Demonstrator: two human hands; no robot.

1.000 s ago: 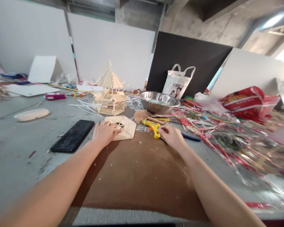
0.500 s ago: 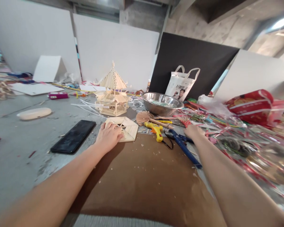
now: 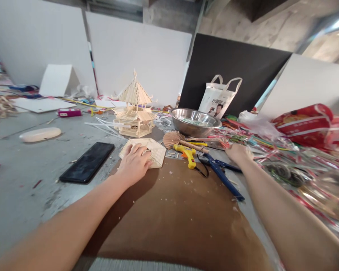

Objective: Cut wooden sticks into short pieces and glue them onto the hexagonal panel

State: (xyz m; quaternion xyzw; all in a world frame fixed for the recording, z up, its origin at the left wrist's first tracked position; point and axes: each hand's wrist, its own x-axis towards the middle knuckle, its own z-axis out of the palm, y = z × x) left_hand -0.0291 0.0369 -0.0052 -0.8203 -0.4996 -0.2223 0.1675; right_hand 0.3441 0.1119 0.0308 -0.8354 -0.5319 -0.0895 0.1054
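A: Where is the left hand (image 3: 135,162)?

B: Left of centre, palm down over a pale, six-sided panel of thin wooden sticks (image 3: 158,154). Its fingers lie across the top; whether the grip pinches the panel, I cannot tell. The panel lies flat at the far edge of a brown sheet (image 3: 172,214) on the grey counter (image 3: 31,165).

A: And the right hand (image 3: 238,153)?

B: Right of centre, beside a tangle of red, white and green strips (image 3: 267,155). Its fingertips are unclear, so I cannot tell whether that grip holds anything.

A: What else is near?

B: Between the hands, a yellow glue gun (image 3: 188,155) and a long blue-handled tool (image 3: 224,178). Left, a black smartphone (image 3: 87,162). Behind the panel, a tiered pale stick pavilion (image 3: 136,117).
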